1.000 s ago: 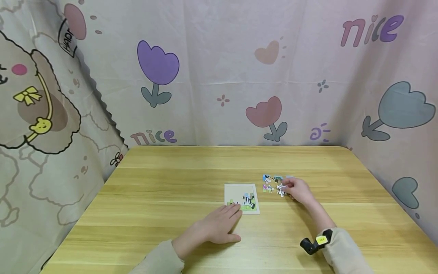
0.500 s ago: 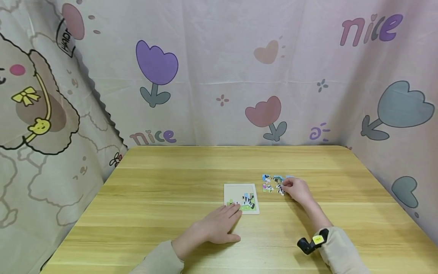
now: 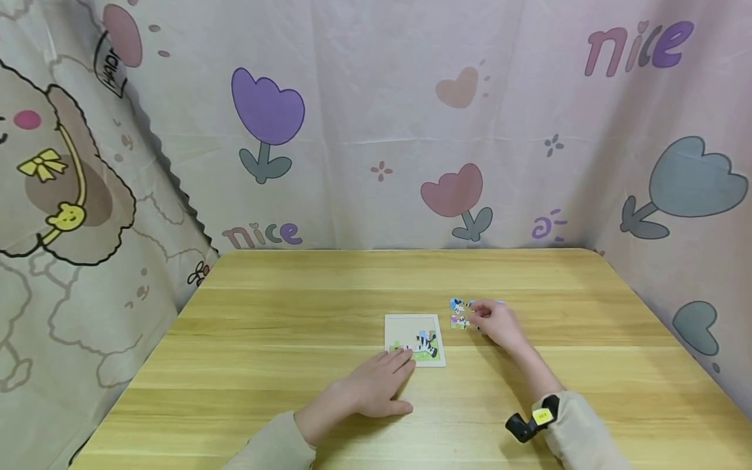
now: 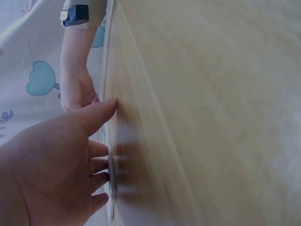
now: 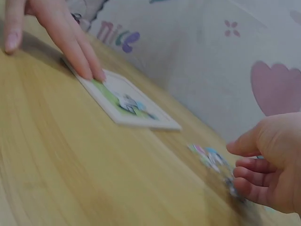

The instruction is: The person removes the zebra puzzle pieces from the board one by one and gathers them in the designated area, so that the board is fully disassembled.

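Plainly, we see a square, off-white puzzle tray on the table, green and zebra-striped fitted pieces filling its near part. The left hand rests, fingers straight, on its near left edge. Right of the tray, the right hand bends over loose pieces; we cannot tell whether its fingers pinch one. Pale wood grain runs left to right; a tulip-printed curtain hangs beyond.

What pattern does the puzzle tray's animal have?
Black and white stripes; the animal shows best in the head view.
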{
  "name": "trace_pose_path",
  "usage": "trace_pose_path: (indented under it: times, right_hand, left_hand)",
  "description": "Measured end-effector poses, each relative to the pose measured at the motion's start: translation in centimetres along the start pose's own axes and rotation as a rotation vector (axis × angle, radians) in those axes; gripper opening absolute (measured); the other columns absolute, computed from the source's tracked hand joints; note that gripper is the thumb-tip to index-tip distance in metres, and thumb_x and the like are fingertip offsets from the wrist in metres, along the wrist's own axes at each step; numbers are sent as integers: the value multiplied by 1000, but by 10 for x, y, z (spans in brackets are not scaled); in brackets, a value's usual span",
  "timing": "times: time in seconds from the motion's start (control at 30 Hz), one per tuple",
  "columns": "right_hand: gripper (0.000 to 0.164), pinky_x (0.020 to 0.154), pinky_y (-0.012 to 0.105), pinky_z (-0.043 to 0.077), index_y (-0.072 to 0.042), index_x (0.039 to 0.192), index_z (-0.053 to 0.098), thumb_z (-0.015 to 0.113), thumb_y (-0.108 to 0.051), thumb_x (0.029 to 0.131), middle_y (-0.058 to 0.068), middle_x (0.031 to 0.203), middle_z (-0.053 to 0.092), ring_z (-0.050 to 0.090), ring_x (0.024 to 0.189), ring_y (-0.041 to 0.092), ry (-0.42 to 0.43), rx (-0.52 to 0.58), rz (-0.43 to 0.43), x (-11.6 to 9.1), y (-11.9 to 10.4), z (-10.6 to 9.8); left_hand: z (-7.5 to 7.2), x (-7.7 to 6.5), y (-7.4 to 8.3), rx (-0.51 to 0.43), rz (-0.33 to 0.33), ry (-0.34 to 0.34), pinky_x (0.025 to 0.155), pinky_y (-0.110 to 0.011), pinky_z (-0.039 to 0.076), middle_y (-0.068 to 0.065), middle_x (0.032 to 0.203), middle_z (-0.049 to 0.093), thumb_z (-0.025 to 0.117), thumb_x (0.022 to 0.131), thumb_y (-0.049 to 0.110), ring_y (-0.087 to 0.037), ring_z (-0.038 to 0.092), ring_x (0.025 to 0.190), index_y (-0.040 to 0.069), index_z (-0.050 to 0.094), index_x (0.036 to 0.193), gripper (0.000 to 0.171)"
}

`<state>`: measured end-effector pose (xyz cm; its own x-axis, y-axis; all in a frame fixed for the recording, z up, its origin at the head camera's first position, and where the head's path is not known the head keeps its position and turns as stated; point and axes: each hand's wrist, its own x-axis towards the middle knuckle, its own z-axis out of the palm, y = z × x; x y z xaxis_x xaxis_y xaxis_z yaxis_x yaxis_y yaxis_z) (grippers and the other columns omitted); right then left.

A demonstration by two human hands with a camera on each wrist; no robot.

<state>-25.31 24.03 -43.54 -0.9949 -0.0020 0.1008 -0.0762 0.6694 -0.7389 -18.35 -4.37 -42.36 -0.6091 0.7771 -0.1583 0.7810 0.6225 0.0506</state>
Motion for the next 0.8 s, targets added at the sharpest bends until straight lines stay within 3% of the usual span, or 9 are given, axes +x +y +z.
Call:
trace_pose_path:
  times: [0.33, 0.57, 0.67, 0.8]
  right_hand:
    - [30, 74, 31, 51, 7, 108, 61, 68, -4, 81, 6, 88, 62, 59, 82, 18, -170, 95, -133, 2, -29, 29]
    - [30, 60, 24, 45, 3, 102, 63, 73, -6, 76, 2, 78, 56, 50, 69, 13, -254, -1, -253, -3, -35, 42]
    - [30, 61, 25, 44, 2, 101, 65, 74, -6, 74, 2, 79, 55, 48, 69, 13, -257, -50, -265, -4, -36, 45]
    - [32, 68, 29, 46, -1, 102, 66, 75, -8, 72, 2, 88, 54, 49, 76, 14, -275, -77, -219, -5, -37, 47]
  left_hand:
    - [-2, 0, 0, -7, -2, -7, 111, -38, 22, -11, 151, 23, 46, 90, 55, -25, 21, 138, 6, 31, 144, 75]
    - [0, 1, 0, -3, 5, -7, 111, -39, 23, -11, 151, 23, 45, 90, 55, -25, 21, 138, 6, 31, 144, 74]
    - [0, 1, 0, -2, -1, -10, 111, -39, 22, -11, 151, 22, 46, 90, 55, -25, 20, 138, 6, 31, 144, 74]
    - [1, 2, -1, 13, 3, 0, 111, -39, 22, -11, 151, 23, 45, 90, 56, -25, 21, 138, 6, 31, 144, 74]
